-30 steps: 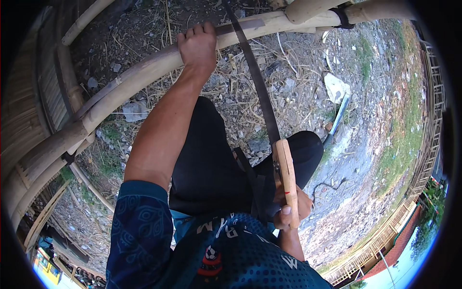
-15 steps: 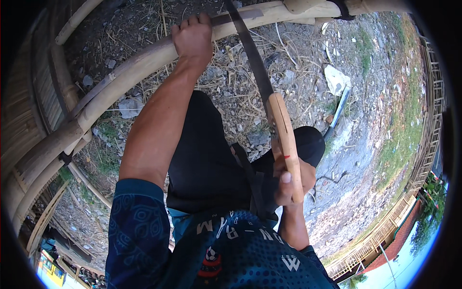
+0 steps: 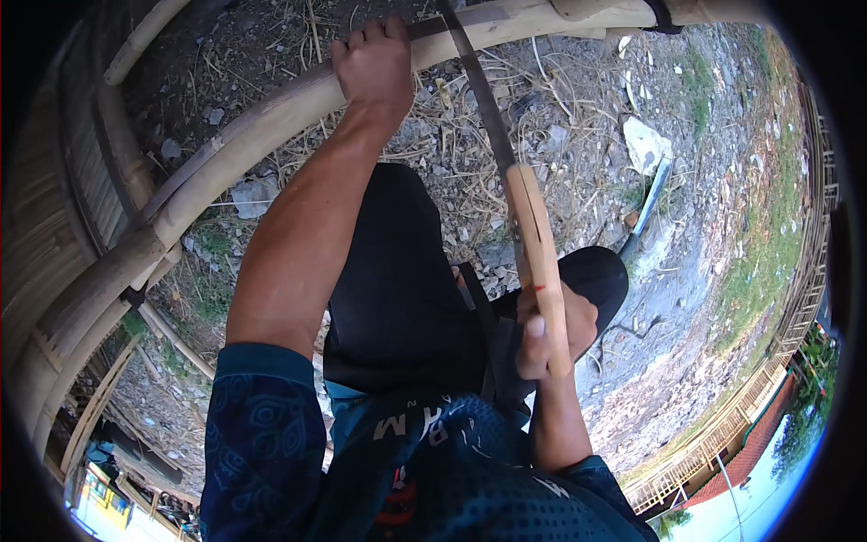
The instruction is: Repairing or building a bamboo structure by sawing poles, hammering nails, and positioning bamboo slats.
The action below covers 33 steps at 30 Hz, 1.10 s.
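Atop smooth bamboo pole point(image 3: 271, 125), L hand point(image 3: 375, 70) in curled grip; R hand point(image 3: 581, 323) tight arnd wooden hdl point(image 3: 540, 248) of dk saw point(image 3: 490, 117)

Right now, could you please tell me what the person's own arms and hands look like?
The left sleeve is short and dark blue, with a lighter eye-like pattern and a plain teal band at its edge. Only a little of the right sleeve shows, also dark blue-teal. Below them the left forearm and right forearm are uncovered. The left hand and right hand wear no gloves.
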Tool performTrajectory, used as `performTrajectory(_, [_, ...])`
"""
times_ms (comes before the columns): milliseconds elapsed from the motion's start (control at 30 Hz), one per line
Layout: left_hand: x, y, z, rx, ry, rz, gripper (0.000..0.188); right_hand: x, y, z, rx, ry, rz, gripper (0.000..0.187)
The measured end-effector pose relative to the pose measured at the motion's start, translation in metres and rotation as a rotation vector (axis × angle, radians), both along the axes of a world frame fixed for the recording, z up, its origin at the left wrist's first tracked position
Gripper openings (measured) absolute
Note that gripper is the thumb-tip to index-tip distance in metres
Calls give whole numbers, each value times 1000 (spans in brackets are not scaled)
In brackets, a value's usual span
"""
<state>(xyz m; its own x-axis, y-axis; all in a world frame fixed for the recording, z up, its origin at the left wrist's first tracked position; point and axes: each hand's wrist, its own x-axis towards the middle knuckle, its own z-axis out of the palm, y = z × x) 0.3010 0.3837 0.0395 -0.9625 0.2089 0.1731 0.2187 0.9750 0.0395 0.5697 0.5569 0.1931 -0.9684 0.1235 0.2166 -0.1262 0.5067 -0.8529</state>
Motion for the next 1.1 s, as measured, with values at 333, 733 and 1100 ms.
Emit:
performTrajectory(333, [-8, 0, -14, -11, 130, -28, 57, -49, -4, -1, -72, -142, -59, 35])
performTrajectory(733, [-6, 6, -4, -11, 13, 25, 55, -75, -14, -15, -126, -208, -121, 32])
performTrajectory(1100, [-2, 4, 2, 7, -16, 25, 49, -51, -8, -1, -147, -249, -103, 43])
